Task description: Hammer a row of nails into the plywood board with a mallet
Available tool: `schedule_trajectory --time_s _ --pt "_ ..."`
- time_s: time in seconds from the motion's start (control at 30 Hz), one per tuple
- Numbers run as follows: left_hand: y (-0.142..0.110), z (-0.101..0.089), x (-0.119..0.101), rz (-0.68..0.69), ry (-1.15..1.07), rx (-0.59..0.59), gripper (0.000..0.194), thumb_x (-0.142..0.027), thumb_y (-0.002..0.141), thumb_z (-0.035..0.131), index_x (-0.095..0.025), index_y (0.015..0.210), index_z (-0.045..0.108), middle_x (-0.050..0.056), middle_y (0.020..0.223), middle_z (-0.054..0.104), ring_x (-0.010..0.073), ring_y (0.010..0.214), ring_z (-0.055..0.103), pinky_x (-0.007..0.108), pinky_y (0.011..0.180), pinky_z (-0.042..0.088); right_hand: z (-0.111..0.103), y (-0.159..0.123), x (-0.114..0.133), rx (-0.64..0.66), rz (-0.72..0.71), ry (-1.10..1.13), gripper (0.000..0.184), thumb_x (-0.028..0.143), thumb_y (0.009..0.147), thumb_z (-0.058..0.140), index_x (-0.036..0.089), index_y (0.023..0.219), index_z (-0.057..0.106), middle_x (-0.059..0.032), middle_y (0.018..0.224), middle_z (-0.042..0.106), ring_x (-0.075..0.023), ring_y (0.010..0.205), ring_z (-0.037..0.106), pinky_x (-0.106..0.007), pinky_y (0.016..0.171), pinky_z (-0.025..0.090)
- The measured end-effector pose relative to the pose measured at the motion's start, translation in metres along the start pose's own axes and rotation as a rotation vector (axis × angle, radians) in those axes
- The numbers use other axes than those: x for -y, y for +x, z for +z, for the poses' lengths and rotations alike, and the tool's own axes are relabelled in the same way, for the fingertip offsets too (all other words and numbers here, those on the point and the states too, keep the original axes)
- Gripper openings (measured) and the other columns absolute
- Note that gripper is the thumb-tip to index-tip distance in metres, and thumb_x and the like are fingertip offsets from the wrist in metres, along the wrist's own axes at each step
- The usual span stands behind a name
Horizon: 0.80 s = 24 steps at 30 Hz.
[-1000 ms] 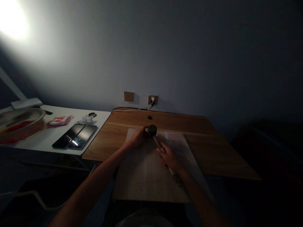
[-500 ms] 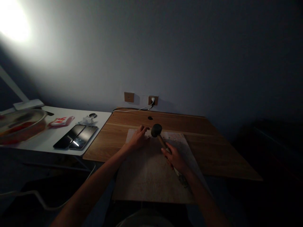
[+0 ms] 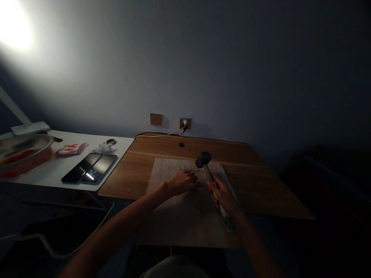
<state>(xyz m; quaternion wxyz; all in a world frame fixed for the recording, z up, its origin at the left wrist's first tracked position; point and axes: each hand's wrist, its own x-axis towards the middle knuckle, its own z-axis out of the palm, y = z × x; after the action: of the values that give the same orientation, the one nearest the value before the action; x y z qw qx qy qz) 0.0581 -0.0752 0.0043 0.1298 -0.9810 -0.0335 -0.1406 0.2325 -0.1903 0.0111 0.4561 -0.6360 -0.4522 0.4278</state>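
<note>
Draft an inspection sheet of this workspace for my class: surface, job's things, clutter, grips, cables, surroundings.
Surface: pale board lying on a wooden table.
Job's things: dark-headed mallet, tilted; row of small nail-like pins at the board's far part.
Clutter: on the white table, two phone-like slabs, a bowl, a red-and-white packet, crumpled plastic.
Grips: right hand closed around the mallet's handle; left hand near the pins, anything held hidden.
Cables: white and black cables reach the right-hand outlet; another white cable low at left.
Surroundings: wall behind; bright light upper left; far right too dark to tell.
</note>
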Motion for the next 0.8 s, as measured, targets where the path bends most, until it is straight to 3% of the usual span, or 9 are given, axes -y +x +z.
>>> schedule_trajectory --time_s 0.1,0.23,0.33,0.53,0.8 --pt "-0.01 -0.002 0.01 -0.099 -0.112 -0.056 0.012 -0.015 0.092 0.059 -0.02 0.099 0.068 0.005 0.088 0.069 0.0185 0.087 0.064 0.03 0.081 0.047 0.002 -0.001 0.0 0.016 -0.015 -0.003 0.038 0.057 0.079 0.057 0.022 0.09 0.049 0.0101 0.063 0.047 -0.0041 0.03 0.037 -0.018 0.026 0.03" --pt "-0.039 0.004 0.038 -0.54 -0.358 -0.227 0.014 -0.015 0.089 0.061 -0.02 0.097 0.071 0.004 0.091 0.072 0.0156 0.084 0.066 0.025 0.081 0.047 0.006 -0.001 0.0 0.018 -0.023 -0.005 0.036 0.056 0.08 0.056 0.022 0.089 0.049 0.0091 0.064 0.048 -0.0041 0.031 0.037 -0.019 0.026 0.03" --pt "-0.063 0.014 0.059 -0.782 -0.501 -0.259 0.018 -0.013 0.085 0.06 -0.019 0.094 0.073 0.002 0.089 0.074 0.0128 0.073 0.065 0.022 0.073 0.048 0.01 0.0 0.001 0.028 -0.02 -0.022 0.034 0.055 0.08 0.056 0.022 0.086 0.049 0.0095 0.061 0.046 -0.0047 0.031 0.037 -0.019 0.027 0.031" --pt "-0.075 0.03 0.067 -0.849 -0.602 -0.245 0.021 -0.012 0.081 0.06 -0.019 0.095 0.075 0.0 0.087 0.076 0.0113 0.068 0.064 0.02 0.07 0.048 0.023 0.005 0.005 0.08 -0.037 -0.009 0.033 0.054 0.083 0.053 0.022 0.084 0.048 0.011 0.055 0.042 -0.0049 0.03 0.034 -0.019 0.028 0.028" --pt "-0.069 0.027 0.064 -0.859 -0.564 -0.226 0.022 -0.013 0.08 0.061 -0.02 0.095 0.075 0.0 0.082 0.075 0.0118 0.067 0.065 0.02 0.068 0.047 0.042 0.013 0.005 0.125 -0.048 -0.008 0.032 0.053 0.084 0.054 0.022 0.091 0.049 0.0111 0.06 0.044 -0.0046 0.03 0.036 -0.018 0.026 0.03"
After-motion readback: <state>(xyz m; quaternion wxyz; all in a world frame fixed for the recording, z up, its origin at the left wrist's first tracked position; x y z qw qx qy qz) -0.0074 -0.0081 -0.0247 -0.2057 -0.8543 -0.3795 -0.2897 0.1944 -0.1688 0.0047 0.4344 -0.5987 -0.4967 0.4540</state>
